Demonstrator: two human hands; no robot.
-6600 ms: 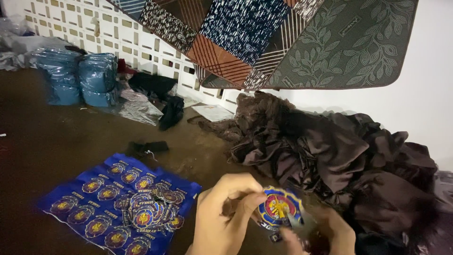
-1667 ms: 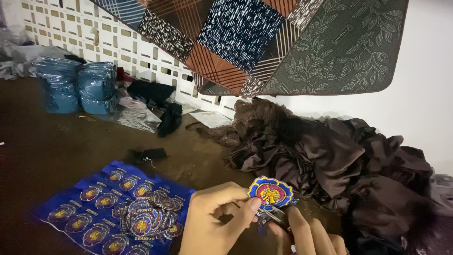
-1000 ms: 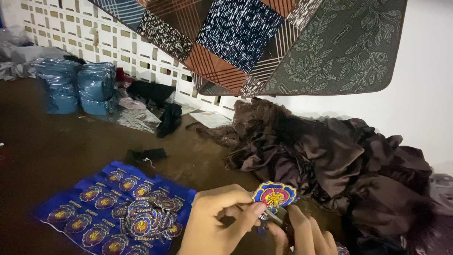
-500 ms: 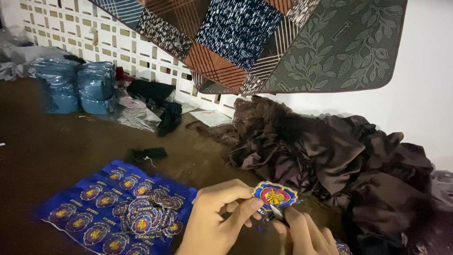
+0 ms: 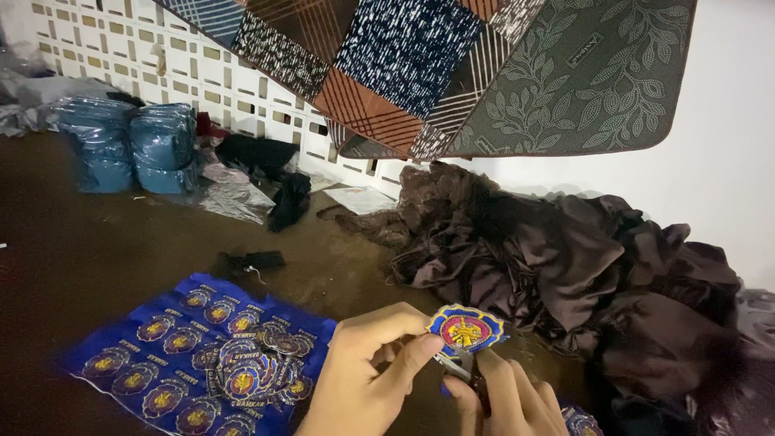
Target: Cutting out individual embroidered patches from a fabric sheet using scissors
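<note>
Round embroidered badge [image 5: 466,330], blue scalloped edge, red centre with yellow emblem, face up and slightly tilted, pinched at its left edge, small scissors [image 5: 462,368] just beneath it

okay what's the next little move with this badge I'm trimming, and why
Probably turn the round embroidered badge a little with the left hand and snip on along its rim. The left fingertips pinch its edge, and the small scissors in the right hand sit right under the lower edge, where blue backing seems to remain.
</note>
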